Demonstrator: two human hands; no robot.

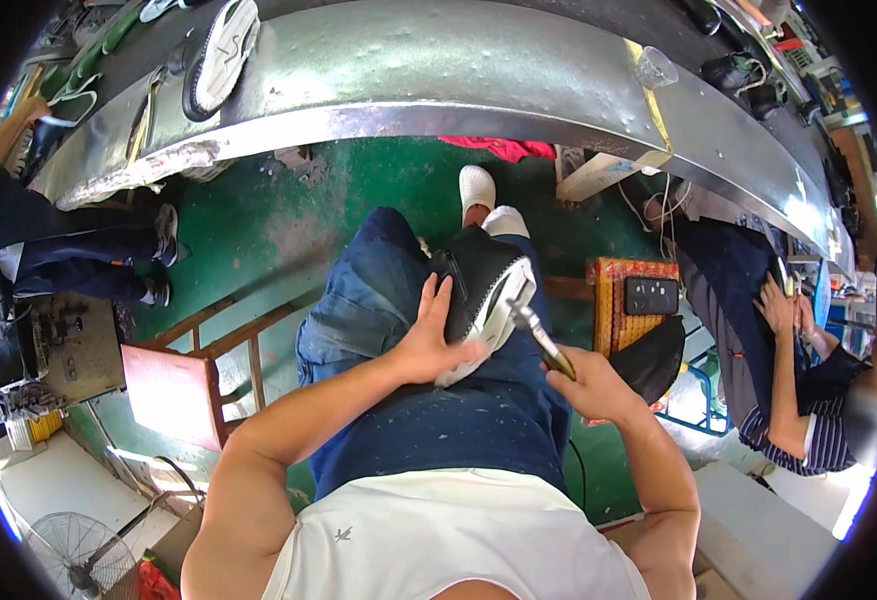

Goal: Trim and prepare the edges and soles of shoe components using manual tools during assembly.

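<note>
A black shoe point(473, 262) with a white sole lies on its side across my lap, its sole turned to the right. My left hand point(430, 330) grips it, fingers on the black upper and thumb reaching toward the sole edge. In my right hand point(590, 386) is a hammer point(528, 318), gripped by its handle. The hammer's metal head is right by the white sole; whether it touches cannot be made out. Part of the handle is hidden inside my fist.
A long metal bench point(378, 60) runs ahead, bearing another shoe point(223, 58) and a clear cup point(655, 68). A wooden stool point(170, 395) stands left. At right, a phone-like black case point(650, 296) rests on a woven seat point(608, 320); a co-worker point(793, 330) sits beyond.
</note>
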